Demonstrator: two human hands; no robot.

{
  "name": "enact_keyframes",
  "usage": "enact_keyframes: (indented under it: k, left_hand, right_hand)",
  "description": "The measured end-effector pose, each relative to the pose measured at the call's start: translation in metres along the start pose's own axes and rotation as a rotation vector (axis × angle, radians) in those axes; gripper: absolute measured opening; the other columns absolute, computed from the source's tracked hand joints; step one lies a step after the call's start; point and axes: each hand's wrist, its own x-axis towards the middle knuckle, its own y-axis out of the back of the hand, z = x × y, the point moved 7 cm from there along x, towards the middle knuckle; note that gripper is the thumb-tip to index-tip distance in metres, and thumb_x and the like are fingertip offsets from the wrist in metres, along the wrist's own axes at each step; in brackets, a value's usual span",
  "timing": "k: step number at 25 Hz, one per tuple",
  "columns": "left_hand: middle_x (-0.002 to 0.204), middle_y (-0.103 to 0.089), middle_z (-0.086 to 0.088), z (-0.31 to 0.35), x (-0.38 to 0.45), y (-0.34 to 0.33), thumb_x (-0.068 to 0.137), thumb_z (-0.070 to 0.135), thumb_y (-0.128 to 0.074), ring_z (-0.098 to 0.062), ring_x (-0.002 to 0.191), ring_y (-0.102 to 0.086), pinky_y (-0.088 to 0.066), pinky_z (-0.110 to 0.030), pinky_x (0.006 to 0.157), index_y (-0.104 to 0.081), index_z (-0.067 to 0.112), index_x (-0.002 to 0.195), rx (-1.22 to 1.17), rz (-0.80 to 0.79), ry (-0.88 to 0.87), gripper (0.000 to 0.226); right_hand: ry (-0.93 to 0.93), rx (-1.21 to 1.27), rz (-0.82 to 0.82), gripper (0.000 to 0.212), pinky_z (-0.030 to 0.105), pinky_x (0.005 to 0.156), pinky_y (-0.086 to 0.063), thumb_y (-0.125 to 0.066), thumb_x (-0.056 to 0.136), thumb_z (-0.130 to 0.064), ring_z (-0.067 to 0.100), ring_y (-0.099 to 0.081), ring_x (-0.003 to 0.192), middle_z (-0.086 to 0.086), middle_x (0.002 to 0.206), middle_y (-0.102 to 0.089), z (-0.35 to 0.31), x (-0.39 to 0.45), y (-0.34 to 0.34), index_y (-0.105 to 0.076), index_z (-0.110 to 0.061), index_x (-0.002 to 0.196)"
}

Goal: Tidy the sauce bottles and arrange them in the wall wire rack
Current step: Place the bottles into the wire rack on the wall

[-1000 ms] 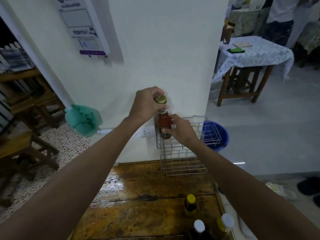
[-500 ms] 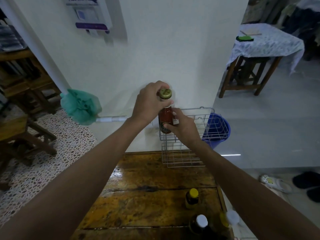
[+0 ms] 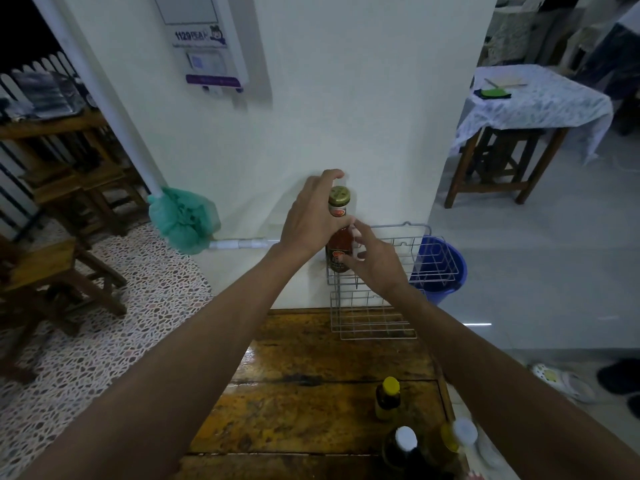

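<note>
My left hand (image 3: 311, 216) is up at the neck of the red sauce bottle (image 3: 340, 244), fingers loosely curled beside the gold cap, thumb touching the shoulder of the glass, index lifted clear above the cap. That reads as a steadying hold more than a firm clamp. My right hand (image 3: 375, 263) is lower on the body of the bottle, fingers wrapped round the label side so the base goes where I want it.

The bottle stands upright at the far left end of the upper tier of the wall wire rack (image 3: 433, 258), its base down inside the wire front, close against the white wall. I put it hard into the left corner, I judge, to leave the rest of the tier open for the others. Whether the base is fully seated on the wires I cannot tell; my right hand hides it.

The lower tier (image 3: 372, 323) hangs just below, nothing in it that I can see.

Down on the wooden counter (image 3: 294, 393), near right, the rest wait: a dark bottle with a yellow cap (image 3: 388, 398), a dark one with a white cap (image 3: 405, 445), and a yellowish one with a pale cap (image 3: 459, 439), that last one blurred. Three to go, so the job looks early on.

Next call, as I read it: check the red one sits steady before letting go with both hands.
</note>
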Motion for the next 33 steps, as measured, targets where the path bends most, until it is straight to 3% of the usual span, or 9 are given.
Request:
enact_keyframes:
  k: [4, 6, 11, 13, 18, 22, 26, 28, 33]
  left_hand:
    - [0.135, -0.051, -0.006, 0.037, -0.035, 0.018, 0.084, 0.047, -0.077, -0.025, 0.127, -0.048, -0.04, -0.044, 0.106, -0.057, 0.019, 0.13, 0.262, 0.213, -0.171, 0.057]
    - [0.125, -0.057, -0.003, 0.067, -0.075, -0.003, 0.091, 0.051, -0.068, -0.022, 0.121, -0.053, -0.039, -0.043, 0.103, -0.063, 0.017, 0.119, 0.212, 0.167, -0.341, 0.044]
    - [0.126, -0.057, 0.011, 0.096, -0.2, -0.136, 0.092, 0.064, -0.06, -0.009, 0.117, -0.049, -0.036, -0.042, 0.105, -0.06, 0.034, 0.131, 0.065, -0.793, -0.412, 0.05]
    - [0.133, -0.055, 0.011, 0.101, -0.232, -0.175, 0.089, 0.068, -0.061, -0.009, 0.122, -0.046, -0.033, -0.039, 0.102, -0.053, 0.04, 0.14, 0.122, -0.931, -0.472, 0.058]
    - [0.133, -0.067, 0.006, 0.107, -0.249, -0.216, 0.09, 0.036, -0.073, -0.011, 0.121, -0.06, -0.045, -0.041, 0.106, -0.063, 0.032, 0.134, 0.072, -1.082, -0.373, 0.046]
    - [0.123, -0.068, 0.006, 0.112, -0.234, -0.21, 0.095, 0.023, -0.066, -0.008, 0.11, -0.062, -0.054, -0.036, 0.094, -0.067, 0.03, 0.124, 0.013, -1.086, -0.33, 0.03]
    - [0.126, -0.065, 0.013, 0.133, -0.175, -0.177, 0.096, 0.028, -0.067, -0.004, 0.109, -0.059, -0.052, -0.035, 0.095, -0.064, 0.033, 0.126, 0.002, -1.025, -0.39, 0.03]
    - [0.128, -0.065, 0.01, 0.148, -0.141, -0.151, 0.097, 0.027, -0.068, -0.004, 0.112, -0.059, -0.048, -0.03, 0.095, -0.064, 0.028, 0.13, 0.022, -0.996, -0.427, 0.033]
    - [0.14, -0.059, 0.003, 0.184, -0.068, -0.072, 0.103, 0.023, -0.06, -0.011, 0.124, -0.057, -0.049, -0.034, 0.103, -0.056, 0.022, 0.143, 0.037, -0.821, -0.516, 0.04]
  right_hand:
    - [0.017, -0.029, 0.011, 0.068, 0.036, 0.089, -0.059, -0.072, 0.092, -0.036, 0.017, -0.067, 0.108, 0.002, 0.132, -0.064, -0.005, -0.019, 0.05, -0.037, -0.031, 0.15]
    - [0.022, -0.069, -0.048, 0.055, 0.032, 0.084, -0.058, -0.07, 0.094, -0.037, 0.012, -0.068, 0.101, -0.003, 0.122, -0.068, 0.008, -0.051, 0.08, -0.047, -0.028, 0.143]
    - [-0.109, -0.262, -0.449, 0.016, 0.032, 0.08, -0.057, -0.075, 0.088, -0.017, 0.013, -0.072, 0.086, -0.003, 0.098, -0.076, 0.103, -0.182, 0.106, -0.073, -0.017, 0.103]
    - [-0.187, -0.268, -0.552, 0.027, 0.022, 0.081, -0.055, -0.078, 0.085, -0.022, -0.002, -0.067, 0.09, -0.014, 0.105, -0.071, 0.134, -0.232, 0.106, -0.069, -0.03, 0.11]
    - [-0.286, -0.13, -0.589, 0.04, 0.01, 0.074, -0.048, -0.078, 0.086, -0.018, -0.013, -0.06, 0.085, -0.01, 0.112, -0.066, 0.162, -0.281, 0.076, -0.063, -0.022, 0.123]
    - [-0.236, -0.067, -0.592, 0.05, 0.008, 0.073, -0.049, -0.073, 0.089, -0.01, 0.005, -0.065, 0.093, -0.001, 0.125, -0.063, 0.159, -0.281, 0.064, -0.055, -0.02, 0.136]
    - [-0.047, 0.108, -0.583, 0.048, 0.023, 0.086, -0.055, -0.069, 0.093, -0.007, 0.002, -0.064, 0.108, -0.007, 0.123, -0.061, 0.119, -0.247, 0.074, -0.05, -0.02, 0.136]
    - [0.03, 0.17, -0.56, 0.05, 0.032, 0.093, -0.056, -0.07, 0.094, -0.009, 0.013, -0.063, 0.118, -0.003, 0.128, -0.062, 0.096, -0.22, 0.087, -0.048, -0.018, 0.138]
    - [0.078, 0.297, -0.314, 0.052, 0.048, 0.099, -0.054, -0.076, 0.089, -0.019, 0.022, -0.065, 0.118, 0.004, 0.126, -0.066, 0.048, -0.148, 0.141, -0.051, -0.018, 0.136]
